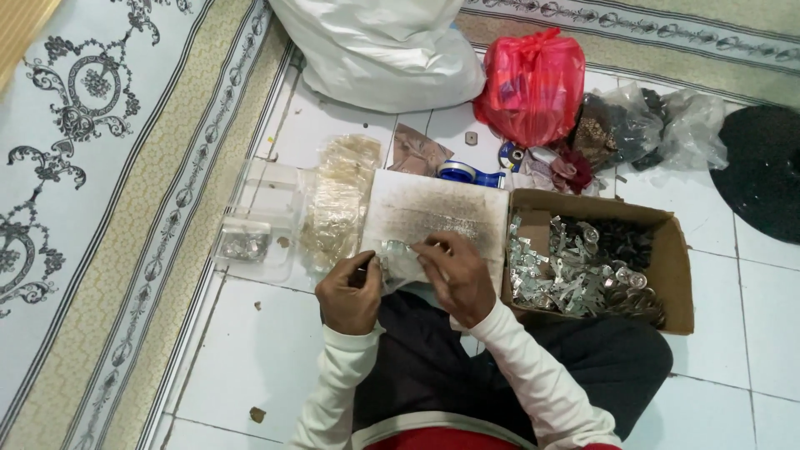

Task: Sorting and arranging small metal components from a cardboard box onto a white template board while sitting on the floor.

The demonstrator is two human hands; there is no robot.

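Observation:
My left hand (350,292) and my right hand (454,275) meet over the near edge of a worn white board (442,208) that lies on the floor in front of my lap. Between the fingertips of both hands is a small shiny metal piece (398,247). The left hand also pinches a thin dark tool; what kind it is I cannot make out. Right of the board stands an open cardboard box (679,275) full of silvery and dark metal parts (575,267).
Clear plastic packets (337,204) lie left of the board, beside a clear plastic tub (246,242) holding small metal bits. Behind are a blue tape roll (467,173), a red bag (533,83), a white sack (383,50), grey bags (667,125). A patterned carpet (100,167) borders the tiles.

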